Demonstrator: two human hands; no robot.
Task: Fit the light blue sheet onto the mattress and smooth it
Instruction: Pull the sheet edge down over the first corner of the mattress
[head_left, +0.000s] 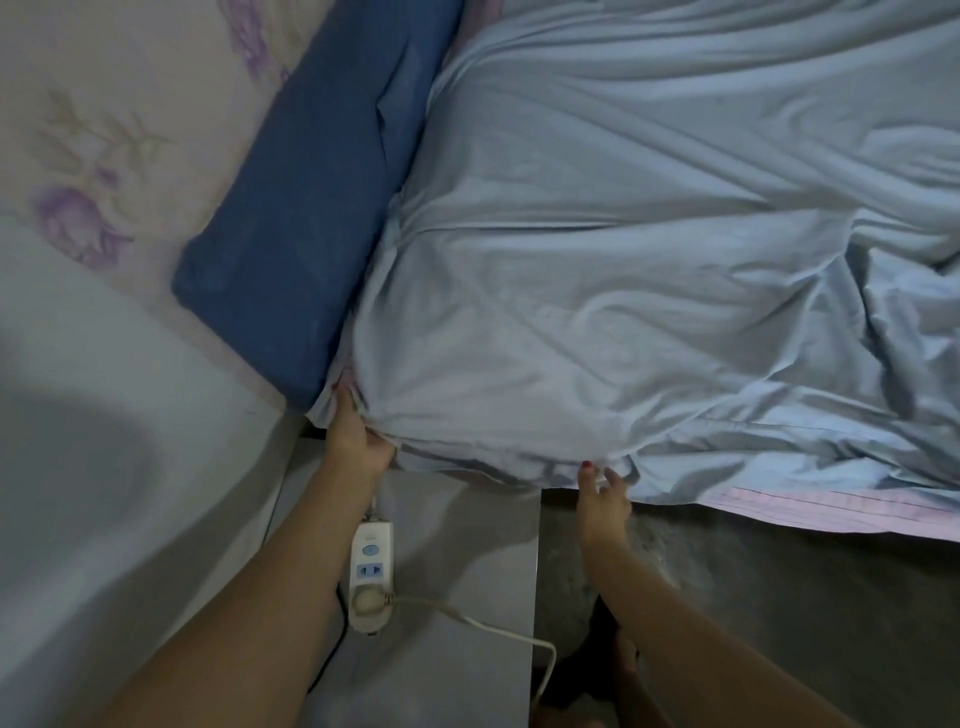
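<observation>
Pale-blue, creased sheet (649, 249) drapes the mattress corner, left hand (358, 436) gripping it, right hand (605, 493) loosely spread at its hem.

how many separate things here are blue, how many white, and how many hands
blue: 2, the light blue sheet and the dark blue pillow
white: 1, the power strip
hands: 2, the left hand and the right hand, both at the sheet's edge
total: 5

Dim room, grey floor (779, 597), floral wall (104, 130).
</observation>
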